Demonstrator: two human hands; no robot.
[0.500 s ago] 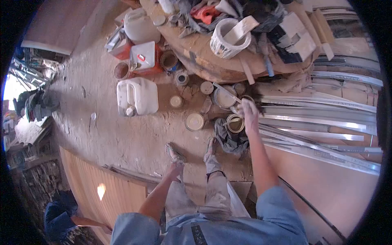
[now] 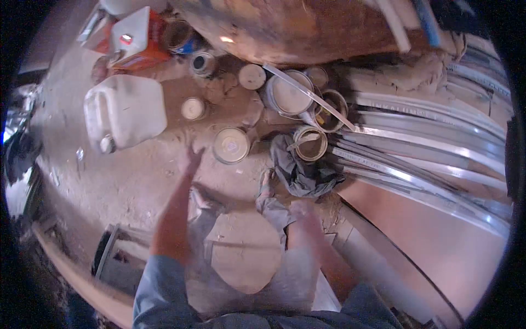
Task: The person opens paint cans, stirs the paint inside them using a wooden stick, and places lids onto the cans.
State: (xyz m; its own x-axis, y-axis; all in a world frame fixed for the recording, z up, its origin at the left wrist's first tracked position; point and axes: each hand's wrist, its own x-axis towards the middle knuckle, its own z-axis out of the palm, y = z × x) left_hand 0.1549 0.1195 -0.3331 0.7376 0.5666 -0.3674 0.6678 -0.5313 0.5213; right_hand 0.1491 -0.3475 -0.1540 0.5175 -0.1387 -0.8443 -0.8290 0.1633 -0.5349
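My left hand reaches forward over the floor, blurred, its fingers apart and holding nothing visible. Just to its right stands a round tin with a pale lid; I see no contact. My right hand is beside my right knee, too smeared to show its fingers. Ahead of it, an open tin with a pale flat tool in it stands by a crumpled dark plastic bag. A long flat strip lies across a larger bucket of pale material and another open tin.
A white jerrycan stands at left, near a small lidded tin and a red-orange canister. Long metal profiles extend along the right. A large wooden slab rises at the front.
My view has dropped closer to the floor. My right hand has left the tins and strip and come back to my knee. My left hand has moved from my knee towards the pale-lidded tin.
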